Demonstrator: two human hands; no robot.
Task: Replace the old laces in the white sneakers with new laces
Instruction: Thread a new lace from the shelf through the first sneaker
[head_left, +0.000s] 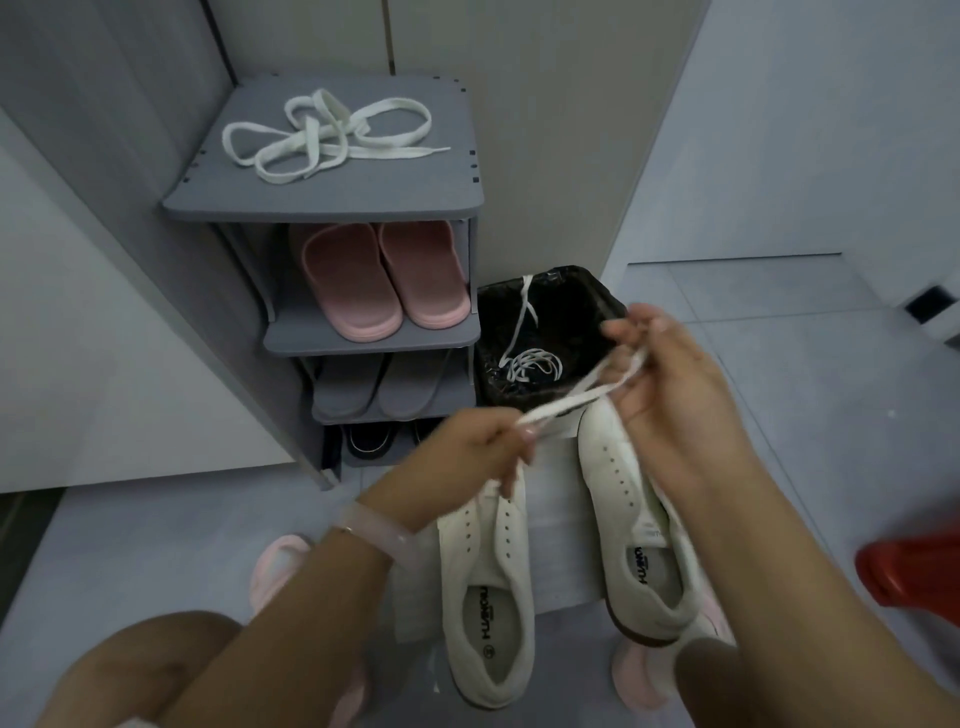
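Two white sneakers stand on the floor with bare eyelets, the left sneaker (491, 587) and the right sneaker (631, 525). Above them I stretch a white lace (571, 402) between my hands. My left hand (483, 447) pinches one end of it and my right hand (670, 374) grips the other, fingers curled round it. A loose bundle of white laces (322, 137) lies on top of the grey shoe rack (332, 202). Another white lace (532, 361) lies coiled inside the black bin (602, 301).
The rack holds pink slippers (384, 280), grey slippers (384, 384) and dark shoes on the lowest level. A red object (909, 574) sits at the right edge. My knees and pink slippers show at the bottom. A grey cabinet wall stands to the left.
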